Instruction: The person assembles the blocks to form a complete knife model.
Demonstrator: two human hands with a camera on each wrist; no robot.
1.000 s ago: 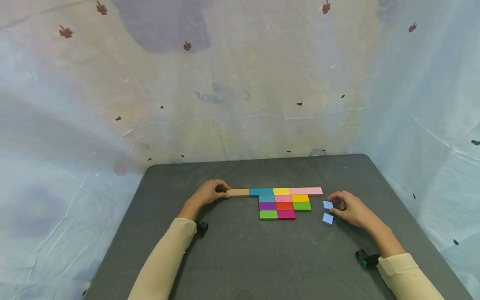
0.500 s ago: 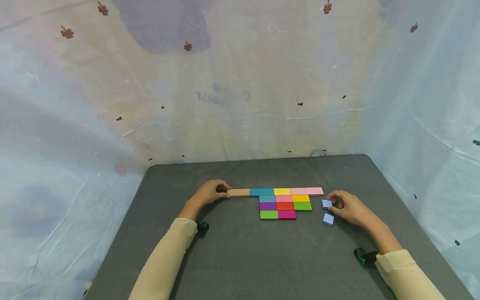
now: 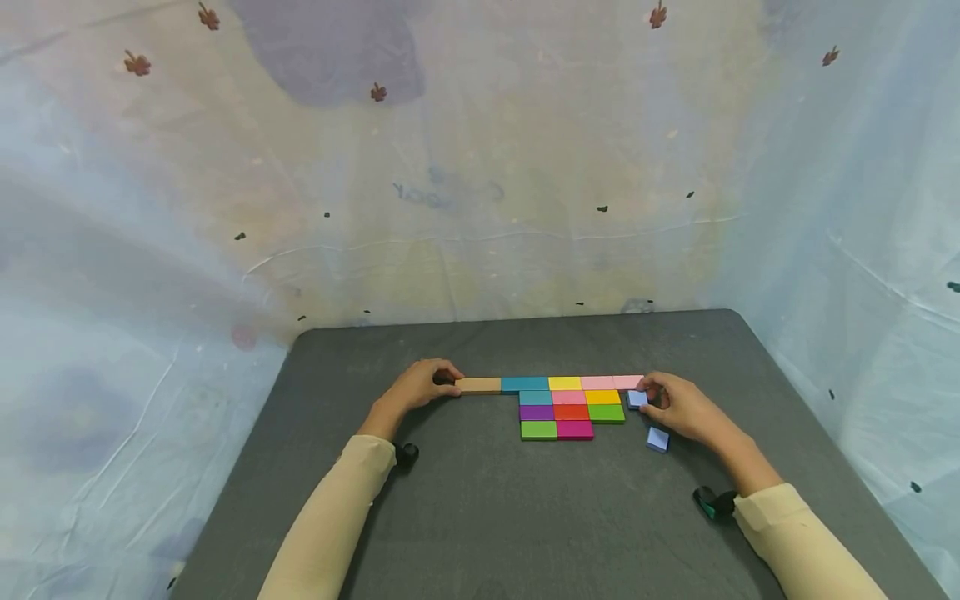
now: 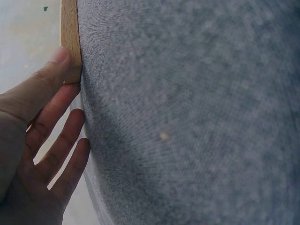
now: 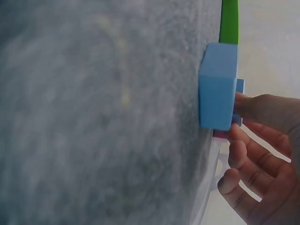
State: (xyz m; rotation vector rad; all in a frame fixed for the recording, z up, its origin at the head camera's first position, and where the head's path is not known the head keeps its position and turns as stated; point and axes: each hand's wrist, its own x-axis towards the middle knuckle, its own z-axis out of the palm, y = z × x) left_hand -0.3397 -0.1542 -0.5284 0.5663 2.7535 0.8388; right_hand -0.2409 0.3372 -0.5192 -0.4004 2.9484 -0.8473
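My left hand (image 3: 422,385) pinches the left end of a bare wooden block (image 3: 478,385) between thumb and index finger; the left wrist view shows the other fingers spread along the table. My right hand (image 3: 686,406) grips a small light blue block (image 3: 637,400) by thumb and fingertips, just below the pink block (image 3: 627,382) at the right end of the top row. A second light blue block (image 3: 657,439) lies loose nearer to me; in the right wrist view this loose block (image 5: 217,89) partly hides the held one.
Flat coloured blocks form rows below the top row: a yellow-orange block (image 3: 603,397), a green block (image 3: 606,413), a red block (image 3: 572,412) and a magenta block (image 3: 575,430) among them. The dark grey table (image 3: 480,517) meets a hanging pale sheet (image 3: 480,275) behind.
My right hand has slid the light blue block left and slightly away from me, up beside the coloured rows. The left hand keeps its place on the wooden block.
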